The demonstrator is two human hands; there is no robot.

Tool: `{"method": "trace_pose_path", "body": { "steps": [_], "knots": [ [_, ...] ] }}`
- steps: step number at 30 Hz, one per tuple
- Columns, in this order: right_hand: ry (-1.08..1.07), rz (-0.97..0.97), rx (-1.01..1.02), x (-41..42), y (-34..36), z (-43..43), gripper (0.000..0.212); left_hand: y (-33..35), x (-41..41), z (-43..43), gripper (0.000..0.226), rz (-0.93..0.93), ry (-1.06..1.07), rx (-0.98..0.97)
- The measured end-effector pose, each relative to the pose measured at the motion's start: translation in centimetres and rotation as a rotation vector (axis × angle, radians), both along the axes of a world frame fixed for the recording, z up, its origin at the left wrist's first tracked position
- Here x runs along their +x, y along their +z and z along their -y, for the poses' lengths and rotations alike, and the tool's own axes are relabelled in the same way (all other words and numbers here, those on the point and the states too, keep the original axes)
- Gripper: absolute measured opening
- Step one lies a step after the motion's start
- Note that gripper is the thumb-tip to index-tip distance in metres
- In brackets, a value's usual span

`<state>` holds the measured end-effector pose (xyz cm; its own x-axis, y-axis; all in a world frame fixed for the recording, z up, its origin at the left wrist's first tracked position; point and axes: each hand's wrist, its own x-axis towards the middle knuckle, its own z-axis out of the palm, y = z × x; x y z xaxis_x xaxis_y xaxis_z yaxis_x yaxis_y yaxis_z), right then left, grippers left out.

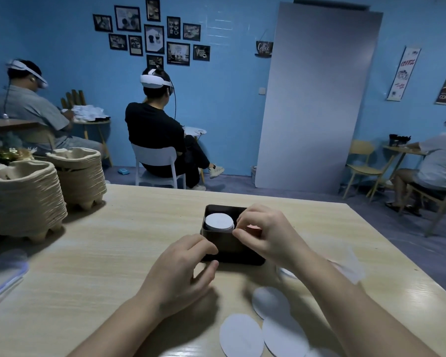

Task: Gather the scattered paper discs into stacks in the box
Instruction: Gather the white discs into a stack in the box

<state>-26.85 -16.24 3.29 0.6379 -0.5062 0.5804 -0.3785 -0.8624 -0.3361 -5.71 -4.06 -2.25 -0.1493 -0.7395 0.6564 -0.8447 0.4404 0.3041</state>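
one box [242, 256], two hands [183, 265] [267, 231], two tray stacks [23, 199] [80, 176]
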Motion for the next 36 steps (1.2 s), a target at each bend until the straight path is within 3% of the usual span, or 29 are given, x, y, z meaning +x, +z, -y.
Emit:
{"method": "trace_pose_path", "body": {
  "steps": [7, 18, 20, 23, 25, 36],
  "knots": [
    [0.059, -0.101, -0.076, -4.9, -2.1, -4.3, 0.014, -1.9, -2.3, -2.1, 0.019, -0.004, -0.160, 0.233],
    [-0.012, -0.206, 0.136, -11.5, -6.5, -9.2, 0.009, -1.9, -3.6, -3.5, 0.016, 0.065, -0.147, 0.298],
    [-0.017, -0.211, 0.159, -11.8, -6.5, -10.0, 0.016, -2.0, -3.7, -3.9, 0.028, 0.106, -0.173, 0.323],
    [-0.051, -0.313, 0.195, -12.2, -6.6, -10.6, 0.049, -2.2, -3.5, -4.2, 0.063, 0.222, -0.204, 0.378],
    [-0.057, -0.353, 0.201, -12.4, -6.6, -10.7, 0.064, -2.3, -3.6, -4.2, 0.071, 0.241, -0.210, 0.385],
    [-0.063, -0.231, 0.177, -10.8, -6.4, -9.9, 0.052, -2.0, -3.5, -4.6, 0.049, 0.013, -0.117, 0.324]
  ]
}}
